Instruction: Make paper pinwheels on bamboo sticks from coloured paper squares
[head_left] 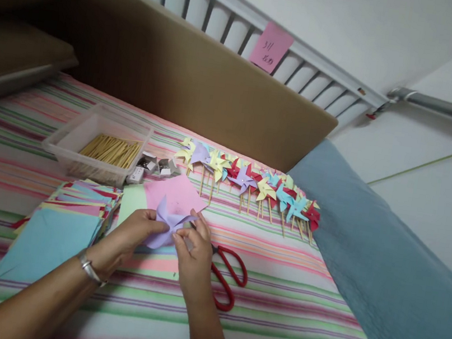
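Note:
A purple paper pinwheel [168, 218] with folded blades is held between my two hands. My left hand [139, 231] is closed on its left side, the thumb pressed near the middle. My right hand [194, 247] pinches at the centre with thumb and finger; whether a small pin is there I cannot make out. Beneath lie a pink paper sheet [178, 190] and a green paper sheet [132, 201]. Just right of my right hand are scissors with red handles [231, 275], their blades partly hidden by the hand.
A clear plastic box [57, 147] holds thin wooden sticks [112, 151]. Small boxes of pins [164, 167] stand beside it. Stacked coloured paper [54, 240] lies at left. Finished pinwheels on sticks [245, 179] line the back right, before a cardboard panel [204, 87]. Striped cloth [294, 310] covers the surface.

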Motion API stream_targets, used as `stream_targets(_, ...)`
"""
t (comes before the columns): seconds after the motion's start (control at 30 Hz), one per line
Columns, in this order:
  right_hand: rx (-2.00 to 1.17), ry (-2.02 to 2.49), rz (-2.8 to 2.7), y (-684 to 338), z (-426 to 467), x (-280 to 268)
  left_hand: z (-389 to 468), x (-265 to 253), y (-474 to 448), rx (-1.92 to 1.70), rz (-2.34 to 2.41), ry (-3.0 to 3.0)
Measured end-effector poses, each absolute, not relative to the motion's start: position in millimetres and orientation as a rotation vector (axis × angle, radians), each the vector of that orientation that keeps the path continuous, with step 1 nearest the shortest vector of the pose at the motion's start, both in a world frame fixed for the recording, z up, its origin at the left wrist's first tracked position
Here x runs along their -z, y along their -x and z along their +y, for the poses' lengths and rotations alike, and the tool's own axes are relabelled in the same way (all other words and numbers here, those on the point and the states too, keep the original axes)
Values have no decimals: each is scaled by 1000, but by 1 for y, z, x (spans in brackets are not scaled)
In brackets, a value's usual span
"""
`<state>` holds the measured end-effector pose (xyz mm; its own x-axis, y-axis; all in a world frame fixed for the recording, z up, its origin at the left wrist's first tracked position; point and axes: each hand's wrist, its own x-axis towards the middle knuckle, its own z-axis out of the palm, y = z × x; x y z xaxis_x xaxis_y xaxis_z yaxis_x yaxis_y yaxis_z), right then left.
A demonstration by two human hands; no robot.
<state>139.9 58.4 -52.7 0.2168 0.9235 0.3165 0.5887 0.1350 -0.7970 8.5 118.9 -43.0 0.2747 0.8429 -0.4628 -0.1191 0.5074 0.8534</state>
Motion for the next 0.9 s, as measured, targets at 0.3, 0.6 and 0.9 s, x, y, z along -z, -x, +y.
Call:
stream_targets(0.3,-417,1645,-1421,-136,61,51,118,47,-11,-719,1047,-839)
stream_targets(0.6,-384,1658,-1487,-137,58,52,116,51,-10,-711,1035,-853)
stream_targets(0.9,-290,1709,-1531,-137,60,51,115,48,-9,-685,1010,-820)
